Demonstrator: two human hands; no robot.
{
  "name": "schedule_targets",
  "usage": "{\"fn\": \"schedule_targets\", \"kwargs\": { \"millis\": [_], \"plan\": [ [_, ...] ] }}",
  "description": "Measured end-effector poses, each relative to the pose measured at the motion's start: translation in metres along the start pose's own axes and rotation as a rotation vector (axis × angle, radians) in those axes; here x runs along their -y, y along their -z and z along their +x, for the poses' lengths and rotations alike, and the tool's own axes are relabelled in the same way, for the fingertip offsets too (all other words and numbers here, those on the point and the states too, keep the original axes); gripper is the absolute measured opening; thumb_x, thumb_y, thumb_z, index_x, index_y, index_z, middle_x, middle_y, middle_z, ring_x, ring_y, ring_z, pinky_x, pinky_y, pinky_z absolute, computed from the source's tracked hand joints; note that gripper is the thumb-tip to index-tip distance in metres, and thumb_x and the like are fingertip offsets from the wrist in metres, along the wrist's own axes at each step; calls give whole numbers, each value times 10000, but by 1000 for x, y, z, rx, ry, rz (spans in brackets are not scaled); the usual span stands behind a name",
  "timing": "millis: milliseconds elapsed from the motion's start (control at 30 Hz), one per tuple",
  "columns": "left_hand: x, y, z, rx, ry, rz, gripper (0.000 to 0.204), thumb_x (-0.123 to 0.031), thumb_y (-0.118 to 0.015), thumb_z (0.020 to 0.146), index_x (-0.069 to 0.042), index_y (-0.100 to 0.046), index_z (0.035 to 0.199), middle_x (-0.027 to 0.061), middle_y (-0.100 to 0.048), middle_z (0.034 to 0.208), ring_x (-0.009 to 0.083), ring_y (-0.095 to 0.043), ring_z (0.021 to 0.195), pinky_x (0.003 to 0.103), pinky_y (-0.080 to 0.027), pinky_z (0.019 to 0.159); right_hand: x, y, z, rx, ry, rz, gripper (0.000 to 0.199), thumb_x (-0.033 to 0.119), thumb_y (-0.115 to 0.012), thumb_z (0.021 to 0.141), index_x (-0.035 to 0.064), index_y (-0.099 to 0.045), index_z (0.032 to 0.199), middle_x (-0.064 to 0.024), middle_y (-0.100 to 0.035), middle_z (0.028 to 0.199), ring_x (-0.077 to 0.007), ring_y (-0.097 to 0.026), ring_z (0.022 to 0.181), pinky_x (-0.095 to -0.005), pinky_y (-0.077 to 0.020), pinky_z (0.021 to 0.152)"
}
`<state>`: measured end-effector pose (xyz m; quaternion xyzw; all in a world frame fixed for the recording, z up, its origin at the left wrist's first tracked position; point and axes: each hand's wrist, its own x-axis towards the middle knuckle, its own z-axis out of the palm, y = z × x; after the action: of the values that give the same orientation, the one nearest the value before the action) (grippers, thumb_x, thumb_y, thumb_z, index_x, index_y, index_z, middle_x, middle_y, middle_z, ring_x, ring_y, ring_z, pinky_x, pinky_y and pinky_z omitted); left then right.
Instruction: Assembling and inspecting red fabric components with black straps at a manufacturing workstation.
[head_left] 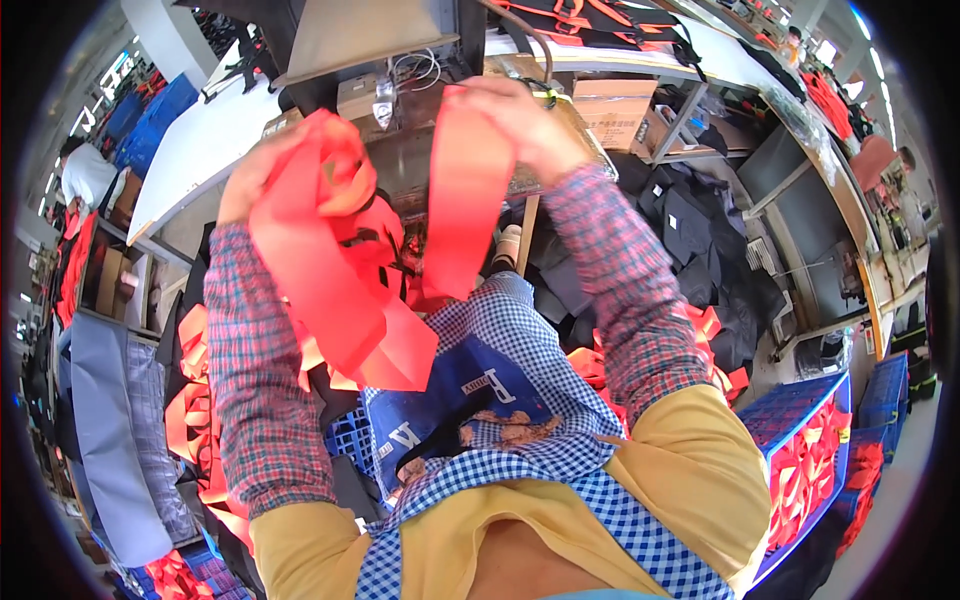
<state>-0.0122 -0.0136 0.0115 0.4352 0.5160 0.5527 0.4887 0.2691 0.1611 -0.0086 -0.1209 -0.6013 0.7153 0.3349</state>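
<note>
My left hand [250, 178] is raised at the upper left, closed round a looped bundle of wide bright red-orange fabric strips [318, 275]. Its fingers are largely hidden behind the folds. The bundle hangs down above my lap. At the upper middle, my right hand [525, 125] pinches the top end of another red-orange strip [465, 200], which drops from the fingers toward the bundle. Whether the two are one continuous piece cannot be made out. Both hands are in front of a brown-topped work surface [408, 150], below a grey metal machine housing [372, 40].
A white table [195, 160] extends left. A cardboard box [612, 108] stands beyond my right hand, near heaped black fabric [690, 225]. At right is a blue crate [790, 395] of red strips. More red strips [190, 430] lie beside my left arm. Another person [88, 175] is far left.
</note>
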Motion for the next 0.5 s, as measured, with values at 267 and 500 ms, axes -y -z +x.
{"fn": "schedule_targets", "kwargs": {
  "millis": [267, 500],
  "plan": [
    [-22, -70, -102, -179, -56, 135, 250, -124, -637, 889, -10, -633, 1111, 27, -649, 1016, 77, -609, 892, 215, -487, 788, 190, 122, -226, -585, 287, -599, 256, 153, -652, 864, 29, -625, 1086, -28, -654, 984, -102, -606, 878, -226, -470, 809],
    [-69, -265, -128, 46, -554, 328, 267, -115, -630, 885, 4, -621, 1124, 40, -666, 996, 92, -623, 869, 239, -512, 756, 219, 14, -297, -617, 412, -992, 398, 214, -640, 888, 19, -569, 1227, -63, -606, 1162, -115, -556, 1023, -261, -424, 910]
  ]
}}
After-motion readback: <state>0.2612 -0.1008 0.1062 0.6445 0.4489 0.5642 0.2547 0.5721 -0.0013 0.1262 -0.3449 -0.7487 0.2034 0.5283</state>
